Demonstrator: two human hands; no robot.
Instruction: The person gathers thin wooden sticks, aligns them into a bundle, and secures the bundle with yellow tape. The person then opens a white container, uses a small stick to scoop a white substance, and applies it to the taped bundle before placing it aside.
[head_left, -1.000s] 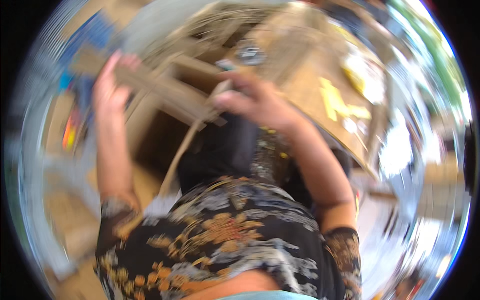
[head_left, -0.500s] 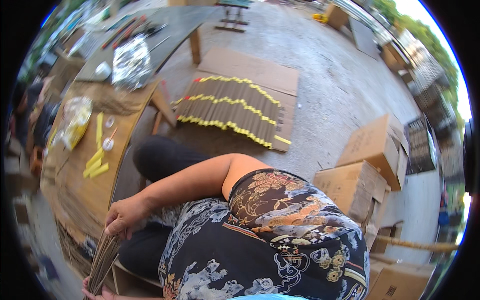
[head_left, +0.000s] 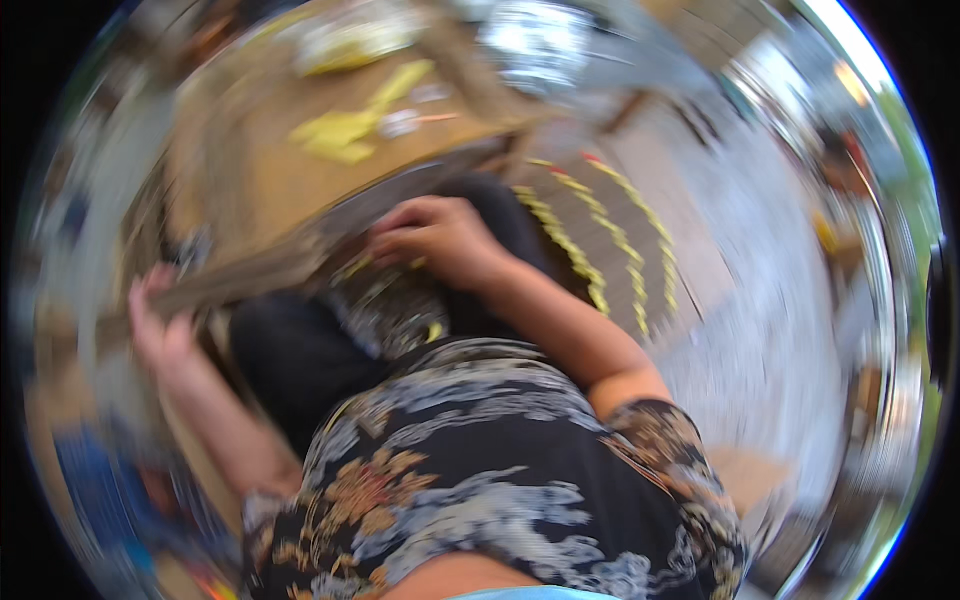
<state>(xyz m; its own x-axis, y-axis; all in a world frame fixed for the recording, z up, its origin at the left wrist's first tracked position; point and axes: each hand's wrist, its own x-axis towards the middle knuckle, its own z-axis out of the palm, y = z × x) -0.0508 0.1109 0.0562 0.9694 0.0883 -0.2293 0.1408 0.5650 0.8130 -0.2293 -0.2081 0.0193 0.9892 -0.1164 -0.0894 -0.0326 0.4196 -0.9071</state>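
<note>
A bundle of thin brown sticks (head_left: pixel 245 275) slants across my lap in front of the table edge, smeared by motion. Its left part lies in my left hand (head_left: pixel 160 325), with the fingers and thumb around it. My right hand (head_left: pixel 435 235) is above my right knee, close to the bundle's other end. The fingers of that hand are curled in; blur hides whether anything is between them. Below it, in my lap, is a clear plastic bag (head_left: pixel 395 310) with yellow bits.
On the wooden table (head_left: pixel 240 190) lie yellow strips (head_left: pixel 340 135), a small white round thing (head_left: pixel 400 123), a clear bag with yellow content (head_left: pixel 355 40) and a silvery sheet (head_left: pixel 535 45). Brown sticks with yellow bands (head_left: pixel 610 240) cover cardboard on the floor. A cardboard box (head_left: pixel 750 485) stands at right.
The view has swung left. My right hand has come off the bundle's upper end or slid along it; blur hides which. The bundle now lies flatter, and my left hand shows more fully.
</note>
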